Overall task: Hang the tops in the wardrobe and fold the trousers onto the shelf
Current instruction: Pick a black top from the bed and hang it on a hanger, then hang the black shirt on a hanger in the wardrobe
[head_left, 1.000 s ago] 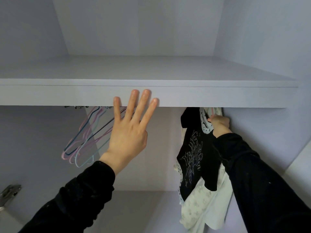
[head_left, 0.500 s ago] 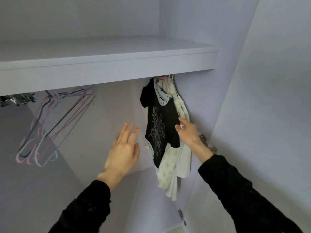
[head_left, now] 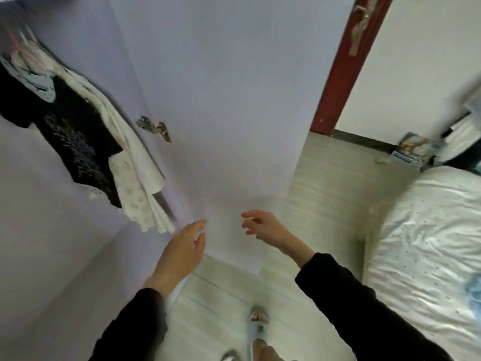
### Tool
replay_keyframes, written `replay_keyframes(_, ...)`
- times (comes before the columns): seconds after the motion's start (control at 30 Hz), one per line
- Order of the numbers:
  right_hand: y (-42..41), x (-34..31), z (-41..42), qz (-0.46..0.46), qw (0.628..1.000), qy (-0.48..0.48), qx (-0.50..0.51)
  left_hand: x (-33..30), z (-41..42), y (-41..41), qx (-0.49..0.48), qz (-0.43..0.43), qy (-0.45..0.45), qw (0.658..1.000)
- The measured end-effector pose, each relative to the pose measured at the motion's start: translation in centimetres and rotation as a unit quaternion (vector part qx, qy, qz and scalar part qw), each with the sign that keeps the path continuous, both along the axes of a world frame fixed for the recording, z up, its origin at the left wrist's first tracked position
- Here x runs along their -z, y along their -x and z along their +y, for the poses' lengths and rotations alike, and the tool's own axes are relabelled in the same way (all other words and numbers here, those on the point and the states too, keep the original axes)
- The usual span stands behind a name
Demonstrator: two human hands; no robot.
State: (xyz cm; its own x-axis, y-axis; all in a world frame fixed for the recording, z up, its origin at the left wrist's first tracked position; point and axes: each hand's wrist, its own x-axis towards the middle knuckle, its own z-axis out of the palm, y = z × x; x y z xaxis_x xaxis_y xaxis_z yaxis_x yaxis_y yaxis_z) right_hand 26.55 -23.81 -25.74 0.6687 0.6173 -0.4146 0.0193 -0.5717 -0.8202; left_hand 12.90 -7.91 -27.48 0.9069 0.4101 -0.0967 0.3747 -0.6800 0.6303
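A black printed top hangs inside the wardrobe at the left, with white patterned tops behind it on pink hangers. My left hand hovers low in the middle with relaxed fingers and holds nothing. My right hand is beside it, fingers loosely bent and empty, in front of the open wardrobe door. Both hands are away from the clothes. No trousers show in this blurred frame.
A metal hinge sits on the wardrobe's side panel. A bed with a white dotted cover fills the right. A dark red door frame stands at the back. A bag lies on the pale floor. My slippered foot shows below.
My view has swung right and down, away from the wardrobe's shelf and rail. My right hand has let go of the hung tops, and both hands have dropped low in front of the door.
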Motion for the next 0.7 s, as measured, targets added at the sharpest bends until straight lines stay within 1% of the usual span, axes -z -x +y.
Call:
replay_keyframes(0.13, -0.2, 1.0, -9.4, 0.024, 0.993, 0.003, 0.112, 1.1, -6.5, -3.4, 0.127, 0.055, -0.001, 0.99)
replay_keyframes(0.2, -0.7, 1.4, -14.4, 0.022, 0.985, 0.007, 0.171, 1.2, -10.8, -5.7, 0.207, 0.076, -0.001, 0.975)
replay_keyframes(0.27, -1.4, 1.7, -19.5, 0.016, 0.973, 0.008, 0.228, 1.1, -15.4, -8.2, 0.27, 0.078, -0.003, 0.96)
replay_keyframes(0.4, -2.6, 1.7, -28.0, 0.019, 0.953, -0.003, 0.302, 1.4, -22.5, -12.8, 0.348, 0.073, -0.005, 0.935)
replay_keyframes(0.5, -3.9, 2.0, -35.8, 0.023, 0.928, -0.014, 0.372, 1.8, -28.9, -17.2, 0.39, 0.07, -0.008, 0.918)
replay_keyframes(0.57, -5.4, 2.7, -42.3, 0.016, 0.909, -0.004, 0.416, 2.3, -34.9, -20.7, 0.426, 0.06, -0.003, 0.903)
replay_keyframes(0.7, -7.7, 3.9, -52.3, 0.0, 0.884, 0.035, 0.465, 3.0, -44.3, -25.4, 0.481, 0.061, -0.025, 0.874)
